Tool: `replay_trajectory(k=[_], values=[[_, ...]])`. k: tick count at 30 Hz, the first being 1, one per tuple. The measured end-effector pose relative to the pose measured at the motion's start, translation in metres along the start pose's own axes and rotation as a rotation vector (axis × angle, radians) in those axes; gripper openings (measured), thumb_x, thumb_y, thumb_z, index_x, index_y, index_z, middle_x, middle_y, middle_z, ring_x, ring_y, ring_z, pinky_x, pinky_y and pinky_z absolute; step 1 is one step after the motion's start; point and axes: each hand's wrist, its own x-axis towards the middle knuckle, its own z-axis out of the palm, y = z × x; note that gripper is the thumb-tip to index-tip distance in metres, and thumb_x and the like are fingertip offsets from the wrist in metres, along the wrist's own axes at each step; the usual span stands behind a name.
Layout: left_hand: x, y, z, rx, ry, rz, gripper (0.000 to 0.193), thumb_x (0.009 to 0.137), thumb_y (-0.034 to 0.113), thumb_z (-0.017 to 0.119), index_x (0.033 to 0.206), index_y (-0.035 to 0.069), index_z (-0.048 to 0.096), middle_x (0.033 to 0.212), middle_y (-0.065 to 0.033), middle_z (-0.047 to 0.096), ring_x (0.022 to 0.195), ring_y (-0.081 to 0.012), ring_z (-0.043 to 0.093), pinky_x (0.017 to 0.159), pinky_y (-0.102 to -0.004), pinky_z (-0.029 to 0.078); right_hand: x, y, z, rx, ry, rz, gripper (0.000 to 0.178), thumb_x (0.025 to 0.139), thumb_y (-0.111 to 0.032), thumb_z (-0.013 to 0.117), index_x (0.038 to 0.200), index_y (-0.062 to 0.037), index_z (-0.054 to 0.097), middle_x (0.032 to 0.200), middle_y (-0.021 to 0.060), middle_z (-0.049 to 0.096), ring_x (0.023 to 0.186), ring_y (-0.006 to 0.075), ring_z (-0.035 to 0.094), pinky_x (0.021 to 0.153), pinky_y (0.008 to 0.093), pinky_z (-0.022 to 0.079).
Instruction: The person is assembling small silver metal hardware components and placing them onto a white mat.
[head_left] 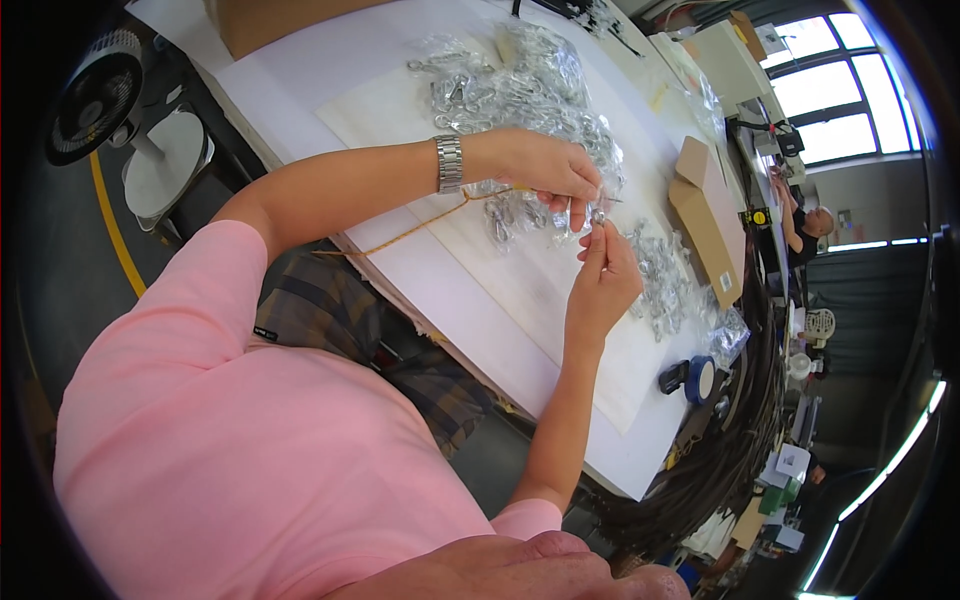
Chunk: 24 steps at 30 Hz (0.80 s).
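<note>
My left hand [548, 170], with a metal-band watch on its wrist, is closed on a thin yellow-brown cord [410, 232]. The cord trails back over the table edge toward my lap. Fingertip to fingertip with it, my right hand [608, 272] pinches a small silver metal piece [598, 216], whose exact shape is too small to make out. Just beyond both hands lies a heap of silver metal clasps [480, 100], partly in clear plastic bags. A second, looser pile of silver metal pieces [660, 278] lies to the right of my right hand.
An open cardboard box [705, 215] stands beyond the second pile. A blue tape roll [700, 380] sits near the right end of the white table [545, 370]. Dark strands [735, 450] hang beside it. A fan [95, 98] stands at left; another person [800, 232] is farther off.
</note>
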Motion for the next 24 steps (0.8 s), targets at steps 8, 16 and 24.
replay_trajectory(k=[8, 16, 24], values=[[-0.004, 0.001, 0.036, 0.127, 0.040, 0.006, 0.026, 0.105, 0.021, 0.049, 0.110, 0.000, 0.064, 0.082, -0.0064, 0.074, 0.058, -0.0097, 0.053, 0.057, -0.0264, 0.046, 0.000, 0.004, 0.003, -0.213, 0.010, -0.096, 0.016, 0.098, -0.005, 0.059, 0.088, 0.0021, 0.068, 0.076, 0.0108, 0.069, 0.064, 0.0194, 0.065, 0.060, 0.0331, 0.052], [0.001, -0.004, 0.045, 0.013, 0.128, -0.030, 0.027, 0.104, 0.019, 0.046, 0.096, 0.000, 0.064, 0.076, -0.0065, 0.072, 0.058, -0.0104, 0.058, 0.059, -0.0299, 0.048, -0.001, 0.005, 0.005, -0.268, 0.080, -0.160, 0.009, 0.095, -0.003, 0.064, 0.100, 0.0010, 0.070, 0.082, 0.0125, 0.070, 0.070, 0.0273, 0.068, 0.062, 0.0383, 0.053], [0.002, -0.015, 0.060, 0.546, 0.464, 0.368, 0.021, 0.096, 0.012, 0.052, 0.084, -0.001, 0.064, 0.065, -0.0109, 0.065, 0.065, -0.0285, 0.066, 0.065, -0.0396, 0.051, -0.002, 0.000, 0.002, -0.212, 0.099, -0.158, 0.012, 0.094, -0.001, 0.067, 0.105, 0.0012, 0.071, 0.086, 0.0116, 0.072, 0.072, 0.0242, 0.070, 0.063, 0.0360, 0.054]])
